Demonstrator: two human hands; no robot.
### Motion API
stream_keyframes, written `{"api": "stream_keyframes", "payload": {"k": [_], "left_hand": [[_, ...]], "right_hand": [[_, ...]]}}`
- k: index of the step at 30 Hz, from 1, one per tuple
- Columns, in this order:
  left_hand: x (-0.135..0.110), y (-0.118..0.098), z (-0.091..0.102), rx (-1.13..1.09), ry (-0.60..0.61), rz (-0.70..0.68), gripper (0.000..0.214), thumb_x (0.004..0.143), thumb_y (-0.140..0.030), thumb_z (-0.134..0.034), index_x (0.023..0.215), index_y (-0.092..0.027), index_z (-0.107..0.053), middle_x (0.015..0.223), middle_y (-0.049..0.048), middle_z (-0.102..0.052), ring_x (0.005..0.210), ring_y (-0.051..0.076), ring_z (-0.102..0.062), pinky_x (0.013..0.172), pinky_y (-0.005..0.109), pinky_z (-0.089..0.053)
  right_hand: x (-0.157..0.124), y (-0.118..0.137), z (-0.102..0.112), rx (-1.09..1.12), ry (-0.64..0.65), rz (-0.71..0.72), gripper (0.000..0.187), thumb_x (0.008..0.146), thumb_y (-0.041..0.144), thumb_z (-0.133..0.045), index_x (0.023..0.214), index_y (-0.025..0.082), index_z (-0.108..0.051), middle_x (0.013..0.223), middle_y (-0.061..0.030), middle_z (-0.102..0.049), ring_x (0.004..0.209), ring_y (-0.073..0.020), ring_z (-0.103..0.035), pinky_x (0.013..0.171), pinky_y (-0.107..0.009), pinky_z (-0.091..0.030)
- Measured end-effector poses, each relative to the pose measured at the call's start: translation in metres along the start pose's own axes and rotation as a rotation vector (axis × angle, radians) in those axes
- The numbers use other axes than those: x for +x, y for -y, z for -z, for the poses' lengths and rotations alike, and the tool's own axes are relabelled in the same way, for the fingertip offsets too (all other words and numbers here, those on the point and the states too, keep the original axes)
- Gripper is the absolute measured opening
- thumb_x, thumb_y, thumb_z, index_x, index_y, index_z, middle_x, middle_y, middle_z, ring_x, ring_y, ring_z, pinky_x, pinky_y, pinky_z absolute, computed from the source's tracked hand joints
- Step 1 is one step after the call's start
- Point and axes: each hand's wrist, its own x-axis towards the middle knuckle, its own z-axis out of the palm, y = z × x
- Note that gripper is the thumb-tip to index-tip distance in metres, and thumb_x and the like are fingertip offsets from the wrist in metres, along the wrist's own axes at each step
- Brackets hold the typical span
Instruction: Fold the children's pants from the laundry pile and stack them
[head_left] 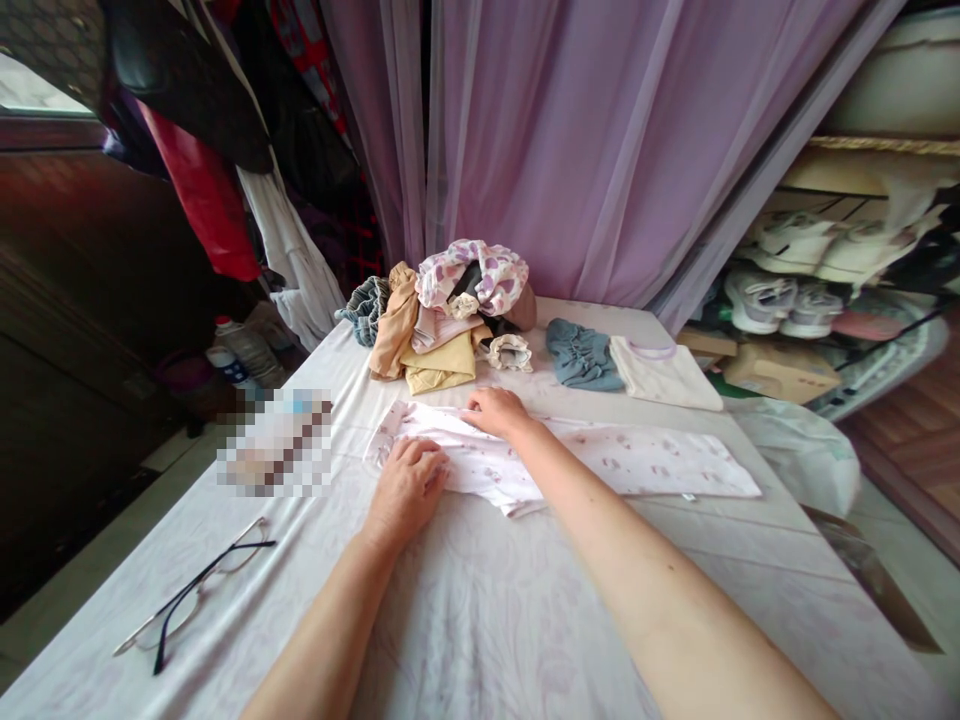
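White child's pants [637,458] with a small print lie stretched sideways across the table, folded lengthwise. Their left end is bunched or turned over, and a small white tag shows at the lower edge on the right. My left hand [409,485] rests on the left part of the cloth, its fingers laid over the fabric. At the upper edge, my right hand [495,411] has its fingers curled together on the cloth, with the fingertips partly hidden.
A clothes pile [442,365] stands at the table's back. Right of it lie a folded blue-grey garment [581,352] and a folded cream top [664,372]. Eyeglasses [196,580] and a blurred object [277,445] are at left. Shoes [780,300] sit on a rack.
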Motion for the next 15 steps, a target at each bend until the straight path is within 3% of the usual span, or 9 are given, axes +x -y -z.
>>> {"api": "stream_keyframes", "payload": {"k": [4, 9, 15], "left_hand": [[0.001, -0.007, -0.003, -0.160, 0.093, -0.081, 0.019, 0.095, -0.020, -0.049, 0.098, -0.020, -0.068, 0.098, 0.0071, -0.071, 0.092, 0.019, -0.063, 0.088, 0.036, -0.052], [0.003, -0.010, -0.004, -0.238, 0.112, -0.054, 0.017, 0.094, -0.022, -0.053, 0.092, -0.020, -0.070, 0.093, 0.0057, -0.073, 0.090, 0.019, -0.064, 0.086, 0.036, -0.052], [0.005, -0.012, 0.002, -0.198, 0.114, -0.020, 0.018, 0.093, -0.023, -0.053, 0.087, -0.020, -0.069, 0.091, 0.0060, -0.073, 0.088, 0.019, -0.063, 0.086, 0.037, -0.051]], "right_hand": [[0.003, -0.002, 0.000, 0.010, -0.032, 0.108, 0.018, 0.091, 0.035, -0.056, 0.093, 0.023, -0.070, 0.098, -0.0035, -0.073, 0.087, -0.0161, -0.064, 0.070, -0.024, -0.038], [0.007, -0.008, -0.008, -0.018, -0.074, 0.040, 0.021, 0.096, 0.035, -0.050, 0.105, 0.023, -0.065, 0.104, -0.0041, -0.072, 0.090, -0.0170, -0.064, 0.069, -0.025, -0.037], [0.010, -0.009, -0.013, 0.006, -0.048, -0.006, 0.023, 0.094, 0.040, -0.053, 0.100, 0.025, -0.069, 0.104, -0.0037, -0.073, 0.091, -0.0180, -0.064, 0.070, -0.025, -0.039]]}}
